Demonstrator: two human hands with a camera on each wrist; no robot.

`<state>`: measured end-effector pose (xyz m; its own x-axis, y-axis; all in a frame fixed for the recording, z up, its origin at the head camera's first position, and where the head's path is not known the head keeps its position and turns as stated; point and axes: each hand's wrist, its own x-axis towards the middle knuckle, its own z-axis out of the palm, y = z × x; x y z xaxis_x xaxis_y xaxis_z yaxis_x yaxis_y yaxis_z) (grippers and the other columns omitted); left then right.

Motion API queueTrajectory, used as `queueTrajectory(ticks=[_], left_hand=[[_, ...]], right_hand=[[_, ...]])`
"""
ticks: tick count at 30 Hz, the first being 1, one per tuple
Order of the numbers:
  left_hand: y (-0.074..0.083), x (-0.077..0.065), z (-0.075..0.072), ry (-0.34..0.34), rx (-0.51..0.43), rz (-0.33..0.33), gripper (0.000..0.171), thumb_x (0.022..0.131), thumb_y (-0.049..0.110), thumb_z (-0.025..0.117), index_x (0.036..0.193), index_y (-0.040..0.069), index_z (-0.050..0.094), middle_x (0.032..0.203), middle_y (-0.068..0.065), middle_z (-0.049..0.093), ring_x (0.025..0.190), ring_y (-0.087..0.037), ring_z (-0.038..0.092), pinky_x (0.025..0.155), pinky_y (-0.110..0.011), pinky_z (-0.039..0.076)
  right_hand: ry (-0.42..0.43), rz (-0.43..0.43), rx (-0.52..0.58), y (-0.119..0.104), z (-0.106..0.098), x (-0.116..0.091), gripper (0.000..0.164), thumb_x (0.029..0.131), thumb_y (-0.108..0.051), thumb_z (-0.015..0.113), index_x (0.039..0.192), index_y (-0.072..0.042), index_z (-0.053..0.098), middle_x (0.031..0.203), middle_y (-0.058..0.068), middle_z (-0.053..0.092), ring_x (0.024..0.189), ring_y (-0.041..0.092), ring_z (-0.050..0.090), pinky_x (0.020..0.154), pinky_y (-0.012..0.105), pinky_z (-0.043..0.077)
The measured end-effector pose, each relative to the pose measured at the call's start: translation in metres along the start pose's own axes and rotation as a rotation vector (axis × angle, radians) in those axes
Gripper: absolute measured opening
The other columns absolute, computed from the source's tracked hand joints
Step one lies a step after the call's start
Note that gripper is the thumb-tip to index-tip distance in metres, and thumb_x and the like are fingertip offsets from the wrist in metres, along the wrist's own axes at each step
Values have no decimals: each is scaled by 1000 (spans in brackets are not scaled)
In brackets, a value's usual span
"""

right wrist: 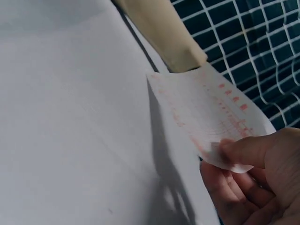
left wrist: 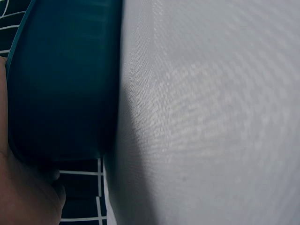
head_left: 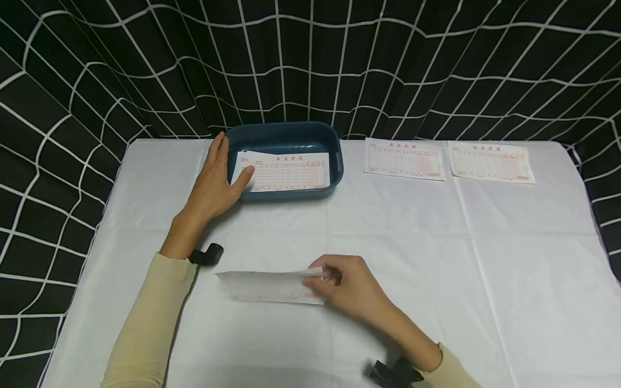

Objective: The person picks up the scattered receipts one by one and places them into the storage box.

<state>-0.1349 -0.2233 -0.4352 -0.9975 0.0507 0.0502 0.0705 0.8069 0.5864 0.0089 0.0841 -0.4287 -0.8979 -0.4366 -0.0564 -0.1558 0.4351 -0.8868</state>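
- A white slip printed in red (head_left: pixel 267 285) hangs above the cloth-covered table (head_left: pixel 509 269), left of centre and well back from the far edge.
- The right hand (head_left: pixel 351 285) pinches the slip's right end between thumb and curled fingers, wrist bent, the forearm slanting in from the near right toward the far left corner.
- The left hand (head_left: pixel 213 183) rests at the left end of a blue tray (head_left: pixel 296 195), fingers extended along the outside and thumb spread wide over the rim; whether the thumb touches paper cannot be told.
- The left forearm, in a pale sleeve (head_left: pixel 145 323), stretches alongside the table's left edge.
- Printed slips (head_left: pixel 291 178) lie inside the tray, which stands at the far edge, left of its middle.
- Two more slips (head_left: pixel 404 159) lie just beside each other near the far edge, toward the far right corner.
- Beyond hangs black cloth with a white grid (head_left: pixel 301 70).
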Motion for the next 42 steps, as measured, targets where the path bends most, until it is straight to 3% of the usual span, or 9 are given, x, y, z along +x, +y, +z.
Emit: queueTrajectory(ticks=[8, 13, 21, 29, 37, 42], left_hand=[[0, 0, 1, 9, -10, 7, 96, 102, 50, 59, 169, -1, 12, 180, -16, 6, 167, -36, 14, 133, -59, 20], [0, 0, 1, 7, -5, 8, 95, 103, 50, 57, 169, -1, 12, 180, -15, 5, 167, -36, 14, 133, -58, 20], [0, 1, 0, 6, -8, 10, 96, 102, 50, 60, 168, -1, 14, 180, -14, 6, 167, -36, 14, 133, -58, 20], [-1, 0, 0, 8, -13, 6, 95, 102, 50, 59, 169, 0, 14, 181, -11, 3, 168, -34, 11, 134, -57, 19], [-2, 0, 0, 8, -9, 1, 96, 102, 50, 59, 169, 0, 13, 181, -11, 2, 168, -34, 10, 134, -58, 19], [-2, -1, 0, 3, -18, 2, 95, 102, 50, 59, 169, 0, 12, 181, -10, 1, 168, -33, 10, 134, -57, 18]], right_hand=[[39, 15, -7, 2, -26, 6, 4, 91, -9, 83, 92, -7, 80, 77, 2, 76, 62, 2, 56, 56, 18, 46], [52, 27, -28, 3, -40, 11, 6, 91, -9, 82, 92, -5, 79, 80, 4, 75, 69, 4, 57, 60, 18, 47], [66, 109, 111, -2, -64, 23, 9, 94, -7, 79, 96, -1, 72, 85, 12, 75, 74, 4, 64, 58, 18, 44], [147, 118, 160, -8, -88, 38, 14, 95, -10, 78, 100, 2, 73, 89, -7, 74, 79, 4, 66, 62, 20, 46], [193, 109, 209, -16, -103, 57, 19, 95, -11, 78, 107, 4, 73, 90, -11, 75, 78, 2, 67, 66, 18, 53], [216, 87, 175, -20, -107, 73, 20, 95, -11, 77, 108, 4, 73, 88, -12, 74, 76, 2, 65, 65, 17, 52]])
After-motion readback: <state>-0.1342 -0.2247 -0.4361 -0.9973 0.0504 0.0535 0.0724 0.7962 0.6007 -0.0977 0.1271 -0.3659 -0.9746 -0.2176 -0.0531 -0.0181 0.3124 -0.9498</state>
